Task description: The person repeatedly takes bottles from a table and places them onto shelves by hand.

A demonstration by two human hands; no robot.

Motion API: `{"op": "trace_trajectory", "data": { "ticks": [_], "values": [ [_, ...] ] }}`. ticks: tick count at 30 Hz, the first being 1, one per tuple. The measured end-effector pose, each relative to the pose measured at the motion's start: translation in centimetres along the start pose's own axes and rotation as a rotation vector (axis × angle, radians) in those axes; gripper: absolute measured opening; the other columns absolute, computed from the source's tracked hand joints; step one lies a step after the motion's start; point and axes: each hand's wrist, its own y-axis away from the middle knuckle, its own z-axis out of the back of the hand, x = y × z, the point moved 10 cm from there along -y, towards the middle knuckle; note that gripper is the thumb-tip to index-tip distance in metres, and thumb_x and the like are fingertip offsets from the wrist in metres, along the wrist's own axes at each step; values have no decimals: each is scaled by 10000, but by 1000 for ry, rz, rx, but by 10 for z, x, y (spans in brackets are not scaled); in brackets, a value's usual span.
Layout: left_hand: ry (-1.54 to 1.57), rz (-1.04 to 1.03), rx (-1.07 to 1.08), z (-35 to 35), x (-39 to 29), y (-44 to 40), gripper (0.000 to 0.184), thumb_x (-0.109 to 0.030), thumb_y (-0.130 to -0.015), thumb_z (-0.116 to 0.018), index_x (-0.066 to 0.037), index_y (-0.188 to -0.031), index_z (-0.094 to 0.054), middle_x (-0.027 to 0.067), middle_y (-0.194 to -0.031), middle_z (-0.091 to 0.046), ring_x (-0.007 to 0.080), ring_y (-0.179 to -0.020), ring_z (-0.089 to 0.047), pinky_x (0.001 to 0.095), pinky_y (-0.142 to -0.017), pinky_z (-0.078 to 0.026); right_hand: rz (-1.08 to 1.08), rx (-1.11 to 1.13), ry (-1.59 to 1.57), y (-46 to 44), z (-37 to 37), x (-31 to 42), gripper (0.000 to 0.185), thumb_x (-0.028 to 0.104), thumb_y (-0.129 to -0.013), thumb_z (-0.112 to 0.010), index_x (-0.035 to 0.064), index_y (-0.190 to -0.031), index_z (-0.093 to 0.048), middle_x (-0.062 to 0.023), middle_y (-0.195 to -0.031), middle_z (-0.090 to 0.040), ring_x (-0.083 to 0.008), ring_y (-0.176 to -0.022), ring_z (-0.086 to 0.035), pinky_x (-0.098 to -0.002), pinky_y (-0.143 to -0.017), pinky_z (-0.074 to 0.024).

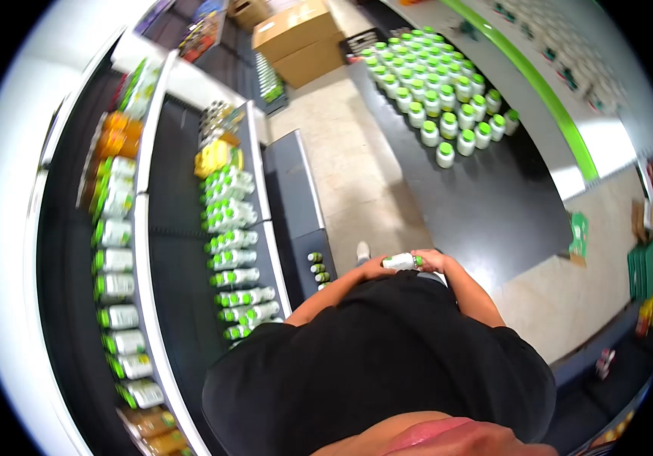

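Observation:
A white bottle (398,261) with a green cap lies sideways in front of my waist. Its base end is in my left hand (374,268), whose fingers are closed on it. At the cap end, my right hand (432,261) is closed about the green cap; some of its fingers are hidden. Many similar white bottles with green caps (446,155) stand upright in rows on the dark table (471,216) ahead to the right. More bottles (233,258) of this kind line the shelf on my left.
Dark shelving (178,258) runs along my left, with yellow packs (218,157) and small dark bottles (316,267) on it. A large cardboard box (298,42) stands on the floor ahead. Green crates (647,267) are at the far right. Pale floor (353,152) lies between shelf and table.

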Motion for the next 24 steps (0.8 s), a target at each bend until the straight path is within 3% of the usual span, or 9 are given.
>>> {"op": "trace_trajectory", "data": {
  "ticks": [3, 7, 12, 15, 16, 17, 19, 22, 24],
  "values": [
    [-142, -50, 112, -1, -46, -31, 700, -451, -745, -766, -8, -1238, -539, 162, -1133, -642, 247, -1054, -604, 344, -917, -454, 48, -110, -213, 14, 30, -12, 380, 440, -924, -583, 100, -1090, -609, 2, -752, -605, -60, -579, -537, -179, -478, -427],
    [-261, -82, 356, -11, -103, -74, 644, -461, -694, -814, -40, -1123, -582, 107, -934, -675, 196, -846, -647, 320, -757, -495, 218, -278, -458, 33, 61, -22, 259, 360, -928, -605, 120, -1018, -570, 32, -770, -595, -52, -608, -567, -175, -546, -470],
    [-447, -327, 466, -11, -166, -133, 646, -353, -703, -813, -31, -1199, -555, 136, -1047, -649, 220, -1024, -607, 335, -926, -461, 295, -485, -594, 75, 78, -2, 240, 313, -902, -648, 167, -1050, -529, 41, -786, -586, -53, -605, -555, -174, -527, -419],
    [-418, -407, 525, -7, -200, -161, 674, -324, -719, -809, -50, -1260, -516, 122, -1041, -645, 202, -925, -624, 321, -846, -491, 426, -704, -620, 94, 98, 32, 245, 312, -893, -661, 154, -1035, -538, 35, -751, -576, -50, -625, -549, -190, -521, -408],
    [-382, -204, 620, -5, -212, -158, 708, -297, -736, -803, -50, -1310, -470, 101, -1008, -640, 162, -801, -621, 299, -742, -507, 545, -822, -564, 97, 110, 46, 224, 308, -898, -657, 137, -1006, -560, 24, -729, -568, -59, -614, -537, -196, -522, -414],
    [-382, -240, 631, -3, -221, -168, 717, -282, -772, -778, -47, -1351, -428, 94, -963, -634, 119, -696, -594, 286, -647, -496, 641, -1001, -448, 85, 134, 43, 263, 311, -878, -675, 95, -1000, -587, -15, -775, -613, -111, -623, -569, -259, -559, -469],
    [-400, -144, 701, 3, -216, -201, 707, -266, -815, -738, -47, -1386, -384, 97, -946, -635, 118, -683, -585, 291, -632, -490, 627, -1490, 73, 137, 128, 95, 348, 335, -833, -706, 72, -1030, -595, -88, -862, -666, -212, -683, -639, -342, -630, -513],
    [-354, -98, 714, 14, -234, -232, 610, -211, -884, -663, -50, -1394, -369, 83, -994, -651, 122, -719, -596, 254, -631, -469, 315, -1467, 88, 149, 123, 147, 410, 362, -781, -716, 94, -1066, -595, -180, -963, -669, -349, -864, -654, -410, -738, -518],
    [-359, -134, 723, 20, -255, -251, 577, -202, -890, -644, -49, -1381, -381, 75, -997, -653, 124, -725, -599, 252, -631, -460, 297, -1552, 237, 143, 136, 170, 417, 370, -781, -702, 112, -1090, -590, -170, -982, -669, -358, -883, -648, -431, -757, -516]
  ]
}}
